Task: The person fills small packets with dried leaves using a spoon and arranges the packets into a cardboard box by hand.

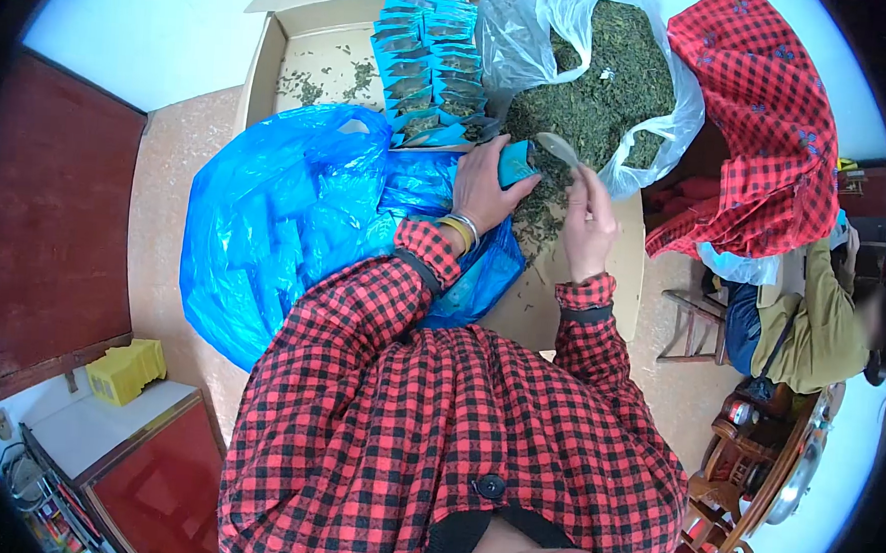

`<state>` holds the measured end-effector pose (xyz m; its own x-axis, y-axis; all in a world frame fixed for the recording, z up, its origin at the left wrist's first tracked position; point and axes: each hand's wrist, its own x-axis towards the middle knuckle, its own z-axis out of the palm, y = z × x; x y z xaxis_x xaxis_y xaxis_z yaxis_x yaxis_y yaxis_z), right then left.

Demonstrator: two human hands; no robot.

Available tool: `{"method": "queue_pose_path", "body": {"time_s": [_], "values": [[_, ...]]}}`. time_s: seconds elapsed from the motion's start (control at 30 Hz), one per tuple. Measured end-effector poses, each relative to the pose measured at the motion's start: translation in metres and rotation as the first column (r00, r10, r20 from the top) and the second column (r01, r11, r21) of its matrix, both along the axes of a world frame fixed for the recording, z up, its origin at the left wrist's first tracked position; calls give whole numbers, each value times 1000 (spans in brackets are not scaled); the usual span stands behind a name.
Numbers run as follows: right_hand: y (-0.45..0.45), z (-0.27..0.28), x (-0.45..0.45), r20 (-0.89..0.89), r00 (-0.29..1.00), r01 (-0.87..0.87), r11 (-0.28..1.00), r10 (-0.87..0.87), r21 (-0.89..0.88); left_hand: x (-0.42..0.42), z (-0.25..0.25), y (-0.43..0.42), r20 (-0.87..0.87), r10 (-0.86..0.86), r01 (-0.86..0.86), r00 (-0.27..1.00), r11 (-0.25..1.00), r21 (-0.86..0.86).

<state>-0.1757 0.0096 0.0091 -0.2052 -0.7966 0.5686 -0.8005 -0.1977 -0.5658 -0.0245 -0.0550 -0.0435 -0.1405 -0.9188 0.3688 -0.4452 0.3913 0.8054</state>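
My left hand (482,186) is closed around a small blue pouch (515,164), near the middle of a shallow cardboard box. Between the fingers of my right hand (588,224) is a spoon (558,147), its bowl angled toward the pouch's top. Whether the spoon touches the pouch I cannot tell. Just beyond it, a clear plastic bag (654,157) lies open, full of dark green dried leaves (619,70). Two rows of blue pouches (458,65) with leaves in their open tops stand beyond my left hand. Beneath my left wrist spreads a blue plastic bag (265,222) with blue packets inside.
Loose leaves are scattered over the cardboard box (604,270). Red checked cloth (763,103) hangs at the right. Another person in a tan jacket (822,316) is farther right, near a wooden stool (691,330). A yellow box (125,371) sits on a cabinet at lower left.
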Motion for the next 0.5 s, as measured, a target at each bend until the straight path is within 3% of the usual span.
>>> {"method": "queue_pose_path", "body": {"time_s": [0.1,0.2,0.33,0.5], "values": [[2,5,-4,106,990,81,994,-88,69,1,0,0,-4,4,-4,1000,1000,-4],[9,-2,-20,17,993,100,925,-114,366,1,0,0,-4,7,-7,1000,1000,-5],[17,-2,-30,-142,968,248,855,-206,455,1,-2,1,-4,10,-10,1000,1000,-17],[13,-18,-17,-209,977,122,911,-40,393,0,-1,-1,26,-6,6,1000,1000,-10]]}}
